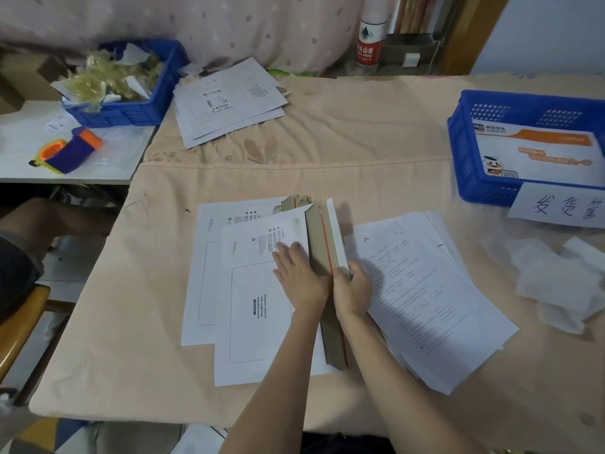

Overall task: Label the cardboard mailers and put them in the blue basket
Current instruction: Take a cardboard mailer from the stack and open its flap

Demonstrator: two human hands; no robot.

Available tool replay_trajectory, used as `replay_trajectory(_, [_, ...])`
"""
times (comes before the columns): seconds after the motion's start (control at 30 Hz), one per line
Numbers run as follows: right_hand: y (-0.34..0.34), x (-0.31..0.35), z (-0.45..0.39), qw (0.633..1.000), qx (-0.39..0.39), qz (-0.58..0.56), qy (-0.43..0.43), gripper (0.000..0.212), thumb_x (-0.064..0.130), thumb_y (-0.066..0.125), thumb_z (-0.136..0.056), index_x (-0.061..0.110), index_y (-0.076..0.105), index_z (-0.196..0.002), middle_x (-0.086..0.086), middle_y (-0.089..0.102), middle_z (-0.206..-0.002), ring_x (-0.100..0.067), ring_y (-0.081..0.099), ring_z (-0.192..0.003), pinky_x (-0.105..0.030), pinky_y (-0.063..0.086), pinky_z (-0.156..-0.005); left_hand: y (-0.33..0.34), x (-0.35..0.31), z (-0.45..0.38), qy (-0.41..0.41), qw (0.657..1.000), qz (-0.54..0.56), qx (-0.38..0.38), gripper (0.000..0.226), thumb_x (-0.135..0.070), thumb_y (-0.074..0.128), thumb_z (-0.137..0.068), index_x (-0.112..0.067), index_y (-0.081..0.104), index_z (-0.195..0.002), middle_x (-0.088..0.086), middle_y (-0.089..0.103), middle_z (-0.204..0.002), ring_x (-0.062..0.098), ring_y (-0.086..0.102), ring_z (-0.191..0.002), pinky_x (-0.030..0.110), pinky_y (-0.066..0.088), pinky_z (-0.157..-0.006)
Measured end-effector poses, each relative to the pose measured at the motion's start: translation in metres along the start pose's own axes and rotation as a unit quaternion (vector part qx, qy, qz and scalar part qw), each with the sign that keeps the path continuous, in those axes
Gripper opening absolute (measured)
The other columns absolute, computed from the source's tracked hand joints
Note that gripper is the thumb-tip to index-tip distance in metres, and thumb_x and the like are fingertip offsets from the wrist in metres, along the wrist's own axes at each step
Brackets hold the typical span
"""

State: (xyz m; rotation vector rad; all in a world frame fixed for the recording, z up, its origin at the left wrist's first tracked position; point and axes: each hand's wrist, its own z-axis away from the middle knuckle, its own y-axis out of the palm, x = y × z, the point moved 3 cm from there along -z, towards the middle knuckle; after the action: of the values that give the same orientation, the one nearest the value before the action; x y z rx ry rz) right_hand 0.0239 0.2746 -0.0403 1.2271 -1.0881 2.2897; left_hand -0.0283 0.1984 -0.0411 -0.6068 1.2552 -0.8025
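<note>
A white cardboard mailer (258, 309) lies on a second mailer (203, 263) at the table's middle. Its brown flap (322, 244), with a red tear strip, stands up along the right edge. My left hand (299, 273) presses flat on the mailer beside the flap. My right hand (352, 286) pinches a white strip (337, 234) along the flap's outer edge. The blue basket (465, 158) stands at the far right with one orange-and-white mailer (537, 155) lying in it.
A stack of printed sheets (425, 290) lies right of my hands, crumpled white paper (563, 283) beyond it. More mailers (229, 99) are piled at the back. A second blue basket (131, 109) holds scraps, and a tape dispenser (70, 150) sits on the left side table.
</note>
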Motion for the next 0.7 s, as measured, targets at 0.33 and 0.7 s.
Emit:
replay_trajectory(0.33, [-0.008, -0.014, -0.006, 0.999, -0.02, -0.024, 0.012, 0.014, 0.017, 0.054, -0.091, 0.011, 0.062, -0.101, 0.006, 0.057, -0.09, -0.015, 0.054, -0.088, -0.029, 0.04, -0.076, -0.002, -0.005, -0.002, 0.004, 0.986, -0.065, 0.154, 0.093, -0.004, 0.054, -0.08, -0.021, -0.003, -0.151, 0.009, -0.017, -0.158, 0.035, -0.017, -0.144, 0.056, 0.006, -0.115])
replay_trajectory(0.7, [-0.01, 0.001, -0.02, 0.947, -0.132, 0.27, -0.118, 0.058, 0.013, 0.074, -0.077, 0.009, 0.049, -0.129, -0.017, 0.052, -0.127, -0.032, 0.048, -0.118, -0.041, 0.04, -0.097, -0.01, -0.027, 0.006, 0.068, 0.977, 0.204, 0.009, 0.071, 0.02, 0.027, -0.08, -0.009, 0.034, -0.145, 0.004, 0.015, -0.159, 0.019, 0.003, -0.148, 0.042, -0.006, -0.117])
